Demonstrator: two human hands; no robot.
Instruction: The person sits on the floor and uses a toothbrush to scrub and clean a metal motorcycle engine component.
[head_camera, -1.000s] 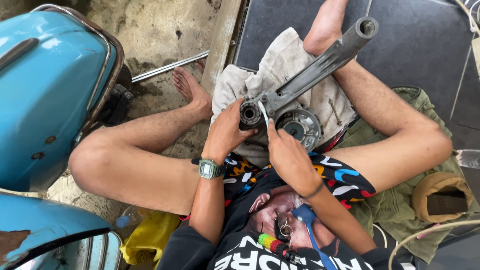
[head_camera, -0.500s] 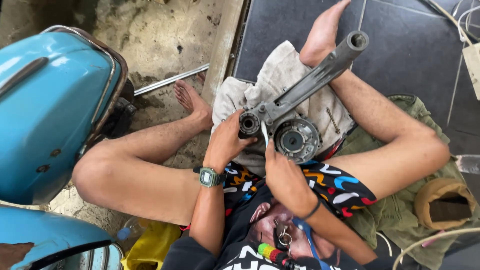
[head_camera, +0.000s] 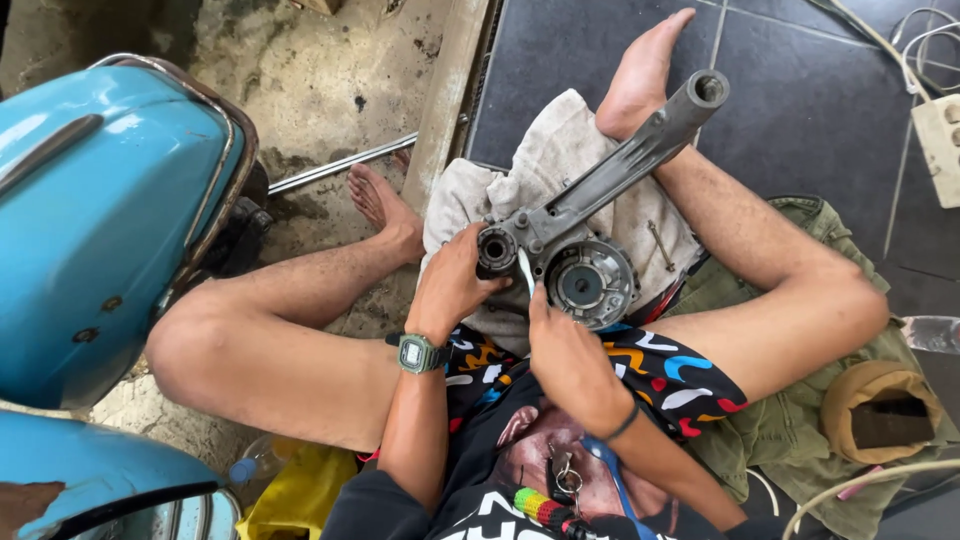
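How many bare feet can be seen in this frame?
2. One foot rests on the concrete beside the blue scooter; the other foot lies on the dark tiles past the cloth. Neither looks hidden.

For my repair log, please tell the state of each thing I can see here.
Left hand: grips the metal arm's round end.
Right hand: holds a thin white tool.
Metal arm: lying on the cloth, tube end raised.
Cloth: crumpled.
Wristwatch: worn on left wrist.

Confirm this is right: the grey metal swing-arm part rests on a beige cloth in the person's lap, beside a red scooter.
Not quite: the head view shows the scooter is light blue, not red. The grey metal swing-arm part does rest on the beige cloth in the lap.
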